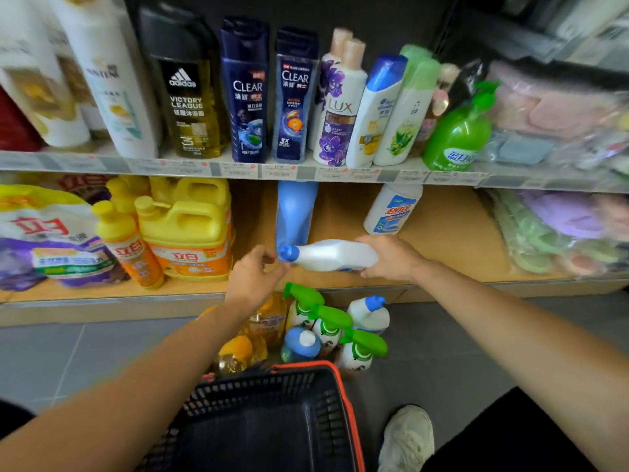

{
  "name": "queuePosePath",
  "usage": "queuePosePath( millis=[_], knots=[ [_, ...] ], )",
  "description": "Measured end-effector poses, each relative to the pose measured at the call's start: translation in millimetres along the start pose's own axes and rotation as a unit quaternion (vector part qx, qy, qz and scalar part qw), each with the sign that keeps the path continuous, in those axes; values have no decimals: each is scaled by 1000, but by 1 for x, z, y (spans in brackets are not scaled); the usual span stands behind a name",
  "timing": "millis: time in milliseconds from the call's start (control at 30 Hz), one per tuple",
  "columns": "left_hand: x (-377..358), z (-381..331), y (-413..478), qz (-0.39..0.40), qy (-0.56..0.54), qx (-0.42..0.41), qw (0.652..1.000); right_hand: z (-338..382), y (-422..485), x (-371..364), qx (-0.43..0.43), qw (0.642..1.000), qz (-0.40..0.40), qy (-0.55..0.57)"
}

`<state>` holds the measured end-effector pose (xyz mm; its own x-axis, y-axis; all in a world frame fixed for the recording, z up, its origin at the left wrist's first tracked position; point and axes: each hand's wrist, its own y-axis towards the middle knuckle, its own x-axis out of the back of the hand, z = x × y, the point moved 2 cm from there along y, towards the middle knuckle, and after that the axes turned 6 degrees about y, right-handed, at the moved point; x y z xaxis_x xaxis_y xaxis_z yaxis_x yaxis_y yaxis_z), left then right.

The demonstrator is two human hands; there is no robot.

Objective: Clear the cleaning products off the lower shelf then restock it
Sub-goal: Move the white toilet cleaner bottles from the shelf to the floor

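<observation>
One smooth white bottle (335, 255) lies sideways, gripped by my right hand (391, 257); my left hand (253, 274) hangs loose, empty, beside its blue cap (289, 253).

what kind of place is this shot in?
Most likely a small supermarket or convenience-store aisle: price tags run along the shelf edge, branded shampoo bottles stand in a row, and a shopping basket sits on the floor while the right hand holds a white bottle.
</observation>
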<state>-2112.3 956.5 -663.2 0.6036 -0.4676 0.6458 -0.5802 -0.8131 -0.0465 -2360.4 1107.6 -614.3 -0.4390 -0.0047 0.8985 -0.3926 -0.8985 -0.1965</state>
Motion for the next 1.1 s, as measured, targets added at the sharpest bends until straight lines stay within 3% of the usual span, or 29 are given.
queuePosePath(
  millis=[67, 200, 333, 467, 600, 733, 1000, 1100],
  knots=[
    [15, -13, 4, 15, -74, -3, 997, 15, -10, 15, 5, 999, -10, 43],
    [56, -53, 2, -1, -173, -86, 981, 51, -32, 42, 24, 988, -25, 152],
    [107, -86, -9, 5, -225, -126, 966, 86, -60, 53, 14, 962, -22, 272],
    [141, -105, -25, 29, -259, -129, 957, 118, -85, 47, 16, 909, 9, 416],
    [151, -107, -38, 126, -305, -93, 940, 142, -102, 32, 4, 841, 74, 536],
    [151, -98, -48, 90, -332, -80, 936, 154, -106, 6, 9, 795, 105, 598],
    [152, -83, -61, 56, -293, -64, 952, 177, -89, -21, 76, 807, -12, 586],
    [157, -82, -65, 55, -263, -109, 957, 179, -88, -21, 104, 811, -40, 575]
  ],
)
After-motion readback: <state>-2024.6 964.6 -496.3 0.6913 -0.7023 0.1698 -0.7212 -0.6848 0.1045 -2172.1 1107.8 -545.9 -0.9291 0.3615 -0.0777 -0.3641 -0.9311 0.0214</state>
